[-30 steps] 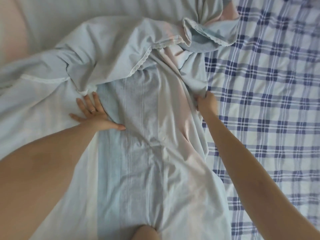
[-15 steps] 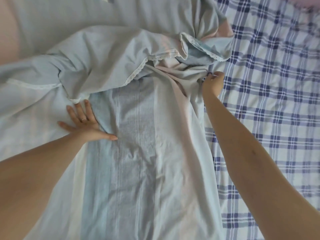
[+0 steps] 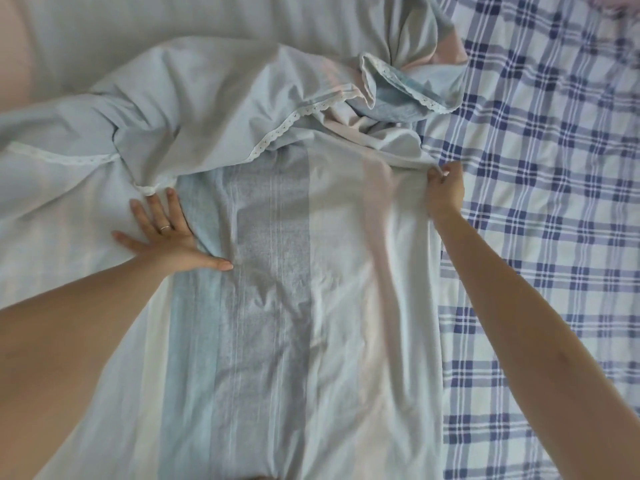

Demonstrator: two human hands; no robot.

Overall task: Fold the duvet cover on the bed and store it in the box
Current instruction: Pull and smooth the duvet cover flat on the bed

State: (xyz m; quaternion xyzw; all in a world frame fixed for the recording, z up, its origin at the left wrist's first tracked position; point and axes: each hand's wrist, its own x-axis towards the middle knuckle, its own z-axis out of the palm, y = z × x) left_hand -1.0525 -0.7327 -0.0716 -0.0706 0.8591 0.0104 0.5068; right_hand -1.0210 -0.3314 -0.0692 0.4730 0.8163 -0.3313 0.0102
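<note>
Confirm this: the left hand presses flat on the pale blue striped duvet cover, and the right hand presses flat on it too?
Not quite. In the head view the right hand grips the edge of the duvet cover; the left hand does press flat.

Frame edges crop duvet cover [image 3: 346,306] left, top, bottom.

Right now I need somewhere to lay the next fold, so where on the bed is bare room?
The checked sheet is bare, right of the edge of the duvet cover, which the right hand pinches. Crowded: lace-trimmed folds bunch at the top, and the left hand presses flat on the cover's left side.
</note>
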